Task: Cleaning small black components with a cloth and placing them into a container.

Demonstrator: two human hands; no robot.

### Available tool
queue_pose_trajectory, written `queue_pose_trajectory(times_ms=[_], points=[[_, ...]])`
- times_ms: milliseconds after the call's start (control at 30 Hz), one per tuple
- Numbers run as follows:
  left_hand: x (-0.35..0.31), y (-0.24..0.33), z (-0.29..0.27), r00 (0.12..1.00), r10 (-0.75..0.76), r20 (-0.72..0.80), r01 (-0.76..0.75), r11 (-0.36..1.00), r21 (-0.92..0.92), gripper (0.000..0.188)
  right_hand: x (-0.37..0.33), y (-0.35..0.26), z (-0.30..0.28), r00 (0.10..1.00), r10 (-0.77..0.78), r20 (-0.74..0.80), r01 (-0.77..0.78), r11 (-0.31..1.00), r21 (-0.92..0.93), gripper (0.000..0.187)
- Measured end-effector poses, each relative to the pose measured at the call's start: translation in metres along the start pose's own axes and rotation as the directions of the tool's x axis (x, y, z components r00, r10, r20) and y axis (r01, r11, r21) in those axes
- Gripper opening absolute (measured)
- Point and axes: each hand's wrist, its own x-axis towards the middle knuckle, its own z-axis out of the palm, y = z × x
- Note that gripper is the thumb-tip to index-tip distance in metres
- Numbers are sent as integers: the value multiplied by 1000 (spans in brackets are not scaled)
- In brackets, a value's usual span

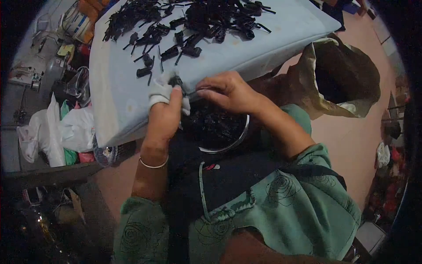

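Note:
My left hand [163, 116] is closed round a folded white cloth [159, 91] and a small black plastic part [176, 82], its thumb pressing on the part. Just to the right, my right hand [233, 93] has thumb and forefinger drawn together, with a thin thing at their tips too small to make out. Both hands are at the near edge of the pale padded table [114, 88]. Below them a round container with a pale rim [239, 140] holds many black pieces [211, 123]. More black parts with thin stems [189, 46] lie scattered and heaped across the tabletop.
An open brown sack [303, 83] stands on the pinkish floor [345, 136] at the right. White plastic bags [79, 130] and clutter sit left of the table. Various goods line the far right side.

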Motion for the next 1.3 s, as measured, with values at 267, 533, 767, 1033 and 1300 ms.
queue_pose_trajectory(times_ms=[267, 533, 767, 1033, 1300], points=[[-6, -5, -6, 950, 158, 270, -233, 933, 275, 26, 2, -4, 11, 969, 230, 84, -239, 813, 531, 18], [0, -11, 4, 980, -38, 196, 88, 964, -249, 27, 1, -11, 5, 991, 132, 20, -132, 942, 309, 27], [-4, -12, 7, 967, 185, 176, -234, 917, 323, 29, 2, -10, 19, 973, 227, 45, -224, 879, 421, 31], [-2, -25, 3, 895, 390, 218, -444, 723, 530, 29, 5, -1, 48, 974, 224, -44, -158, 803, 575, 31], [-1, 1, 5, 892, 419, 167, -446, 765, 465, 37, 10, -15, 20, 958, 255, 132, -277, 707, 651, 28]])
